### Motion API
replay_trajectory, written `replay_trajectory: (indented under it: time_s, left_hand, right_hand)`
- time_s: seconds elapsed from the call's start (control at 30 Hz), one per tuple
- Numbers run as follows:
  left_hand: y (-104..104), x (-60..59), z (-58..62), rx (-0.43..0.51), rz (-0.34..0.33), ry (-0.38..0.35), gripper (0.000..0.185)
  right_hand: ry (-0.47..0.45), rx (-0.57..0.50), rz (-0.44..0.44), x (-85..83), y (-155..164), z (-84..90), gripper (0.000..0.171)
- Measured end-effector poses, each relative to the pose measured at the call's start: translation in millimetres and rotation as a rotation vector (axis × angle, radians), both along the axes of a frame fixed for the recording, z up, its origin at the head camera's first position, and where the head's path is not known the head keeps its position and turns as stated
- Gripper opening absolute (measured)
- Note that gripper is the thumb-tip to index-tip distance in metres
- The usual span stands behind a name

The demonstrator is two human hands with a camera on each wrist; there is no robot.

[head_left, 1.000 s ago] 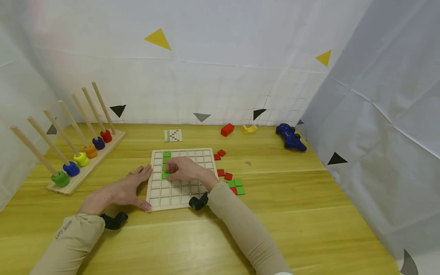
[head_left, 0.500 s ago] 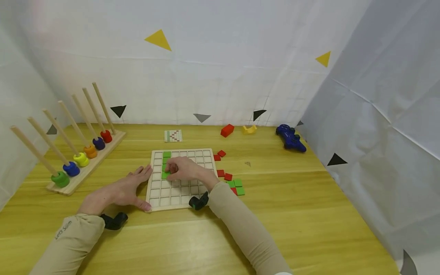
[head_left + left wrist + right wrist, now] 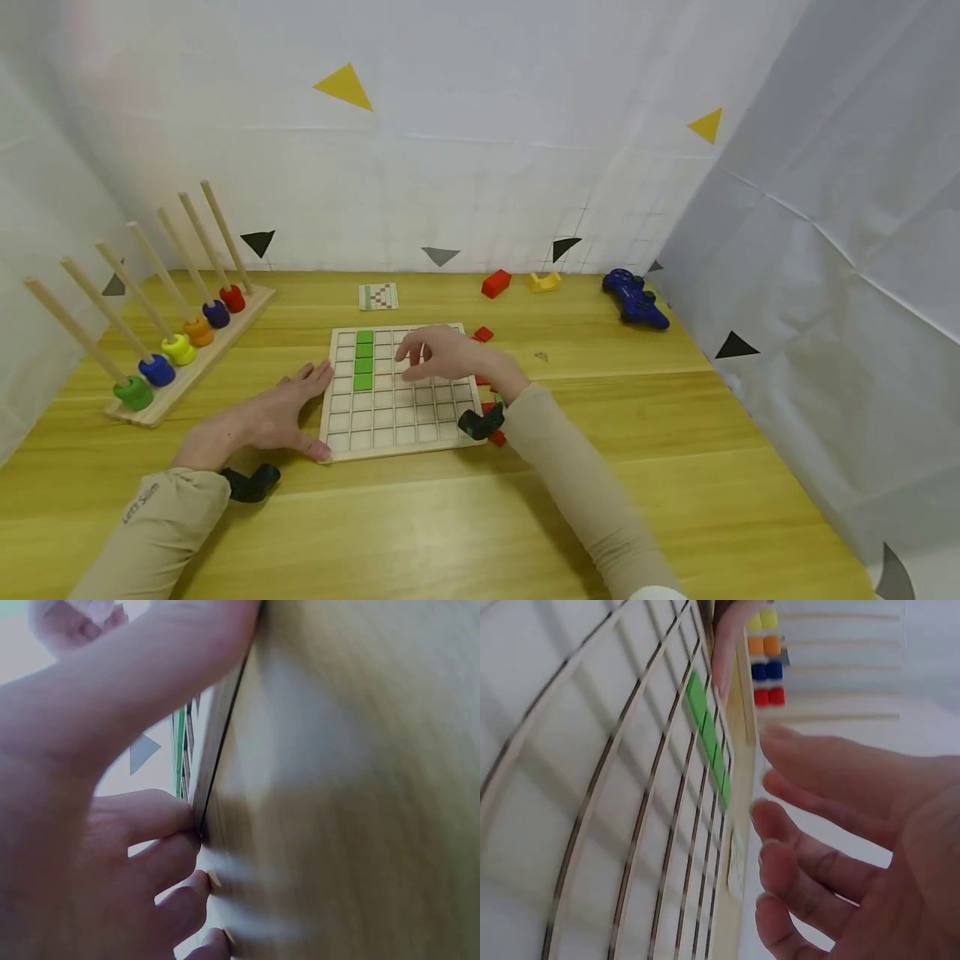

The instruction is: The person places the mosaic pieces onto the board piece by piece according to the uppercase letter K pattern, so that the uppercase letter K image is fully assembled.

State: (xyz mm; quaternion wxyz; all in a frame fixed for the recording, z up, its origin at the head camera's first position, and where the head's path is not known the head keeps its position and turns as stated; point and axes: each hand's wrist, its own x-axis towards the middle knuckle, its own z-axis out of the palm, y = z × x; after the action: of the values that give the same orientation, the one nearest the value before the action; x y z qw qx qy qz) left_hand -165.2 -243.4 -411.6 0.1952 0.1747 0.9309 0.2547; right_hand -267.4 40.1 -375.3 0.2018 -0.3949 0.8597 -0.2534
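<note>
A square wooden grid board (image 3: 382,437) lies on the table, with a column of green square tiles (image 3: 363,366) in its second column from the left. My left hand (image 3: 273,417) rests at the board's left edge, thumb at the near corner and fingertips at the side; the left wrist view shows the fingers (image 3: 161,859) against that edge. Above the board's right half hovers my right hand (image 3: 446,354), its fingers loosely bent. The right wrist view shows nothing between its thumb and fingers (image 3: 780,870). Red tiles (image 3: 483,334) lie beyond the board's right edge, partly hidden by the right hand and wrist.
A pegged wooden stand (image 3: 161,408) with coloured beads is at the left. Behind the board lies a small pattern card (image 3: 378,297). Farther right are a red block (image 3: 496,283), a yellow curved block (image 3: 544,282) and a blue game controller (image 3: 634,298).
My right hand has lifted off the green tiles and moved right, uncovering the whole green column. Its wrist now covers most of the loose tiles. The left hand has stayed in place.
</note>
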Motion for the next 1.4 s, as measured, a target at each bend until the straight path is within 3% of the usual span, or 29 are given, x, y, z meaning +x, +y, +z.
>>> replay_trajectory:
  time_s: [0.33,0.67,1.0,1.4]
  left_hand:
    - [0,2.3,1.6,0.009,-0.006,0.009,0.130]
    - [2,2.3,2.4,0.002,-0.010,0.021,0.129]
    - [3,1.2,2.0,-0.007,-0.010,0.018,0.129]
    - [2,0.8,0.2,-0.014,0.004,0.008,0.131]
  right_hand:
    - [-0.044,-0.042,-0.010,-16.3,79,-6.8,0.028]
    - [-0.051,-0.025,-0.071,-18.6,145,-9.3,0.027]
    - [-0.066,0.020,-0.107,-20.9,165,-28.0,0.023]
    - [-0.146,0.043,-0.084,-18.2,169,-25.7,0.022]
